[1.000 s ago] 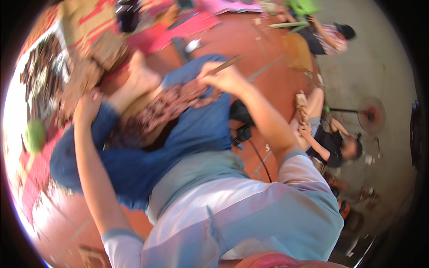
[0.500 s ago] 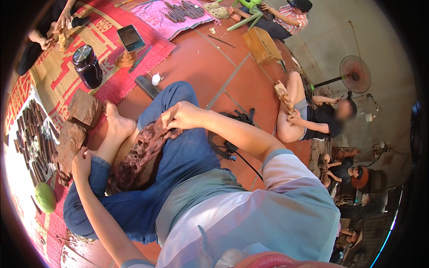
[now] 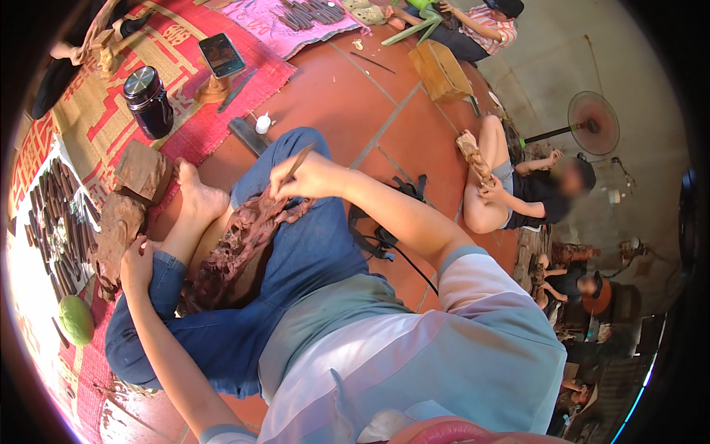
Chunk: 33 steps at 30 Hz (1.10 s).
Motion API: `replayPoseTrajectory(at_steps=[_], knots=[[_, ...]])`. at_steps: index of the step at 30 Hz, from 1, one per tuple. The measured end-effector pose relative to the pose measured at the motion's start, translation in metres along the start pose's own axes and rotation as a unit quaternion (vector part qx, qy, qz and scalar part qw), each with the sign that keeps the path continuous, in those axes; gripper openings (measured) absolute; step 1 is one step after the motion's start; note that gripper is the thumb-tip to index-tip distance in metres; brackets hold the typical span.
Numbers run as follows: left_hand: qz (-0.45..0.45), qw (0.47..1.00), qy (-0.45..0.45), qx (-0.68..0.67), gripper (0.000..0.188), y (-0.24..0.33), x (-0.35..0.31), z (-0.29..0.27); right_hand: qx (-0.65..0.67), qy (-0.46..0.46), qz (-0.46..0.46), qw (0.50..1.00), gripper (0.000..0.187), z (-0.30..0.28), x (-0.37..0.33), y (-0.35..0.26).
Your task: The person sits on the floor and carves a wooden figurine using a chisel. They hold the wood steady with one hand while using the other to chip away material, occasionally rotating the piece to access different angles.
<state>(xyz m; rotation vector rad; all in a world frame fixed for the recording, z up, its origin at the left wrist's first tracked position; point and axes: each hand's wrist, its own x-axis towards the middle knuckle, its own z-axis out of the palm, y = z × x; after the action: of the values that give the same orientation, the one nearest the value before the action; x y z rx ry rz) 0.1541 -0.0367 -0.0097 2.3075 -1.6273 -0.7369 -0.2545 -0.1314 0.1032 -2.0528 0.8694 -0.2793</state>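
A knotty reddish-brown wood carving (image 3: 240,240) lies slanted between my crossed legs, its upper end against my raised knee. Over that end, my right hand (image 3: 314,176) is closed around a slim brown carving tool (image 3: 302,160), which sticks up past the fingers. The tool's lower end is hidden by the hand. My left hand (image 3: 136,265) sits with bent fingers by my trouser cuff and ankle, close to a rough wood block (image 3: 118,229). What those fingers hold, if anything, cannot be made out.
Left of me, many slim dark tools (image 3: 59,214) lie on white cloth near a green round fruit (image 3: 75,320). A squared block (image 3: 142,172), a dark flask (image 3: 148,102) and a propped phone (image 3: 221,55) stand ahead. A black strap bag (image 3: 381,222) lies right; other people sit around.
My right hand has turned and shifted slightly, so the slim tool now shows above its fingers. My left hand stays near the ankle. The whole view has shifted a little.
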Motion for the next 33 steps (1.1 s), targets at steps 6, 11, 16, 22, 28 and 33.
replayPoseTrajectory(at_steps=[6, 11, 16, 22, 28, 33], knots=[[-0.015, 1.0, -0.015, -0.011, 0.038, 0.012, -0.006, -0.005, -0.009, -0.026, 0.045, 0.999, 0.009, -0.008, -0.003, 0.012], [-0.007, 1.0, -0.011, -0.006, 0.038, 0.007, -0.002, -0.003, -0.048, -0.019, 0.008, 0.999, 0.008, 0.006, -0.01, 0.006], [-0.006, 1.0, -0.009, -0.011, 0.037, 0.006, -0.004, -0.002, 0.044, 0.055, 0.014, 0.997, 0.006, -0.011, -0.003, 0.013], [-0.002, 1.0, 0.0, -0.007, 0.037, 0.005, -0.003, -0.002, -0.051, -0.031, -0.003, 0.998, 0.008, -0.002, -0.002, 0.005], [-0.017, 1.0, -0.011, -0.012, 0.038, 0.006, -0.003, -0.003, -0.025, -0.016, -0.002, 1.0, 0.008, -0.002, -0.003, 0.005], [-0.013, 1.0, -0.015, 0.0, 0.038, 0.004, -0.001, 0.0, 0.0, 0.062, -0.004, 0.998, 0.006, -0.006, -0.006, 0.013]])
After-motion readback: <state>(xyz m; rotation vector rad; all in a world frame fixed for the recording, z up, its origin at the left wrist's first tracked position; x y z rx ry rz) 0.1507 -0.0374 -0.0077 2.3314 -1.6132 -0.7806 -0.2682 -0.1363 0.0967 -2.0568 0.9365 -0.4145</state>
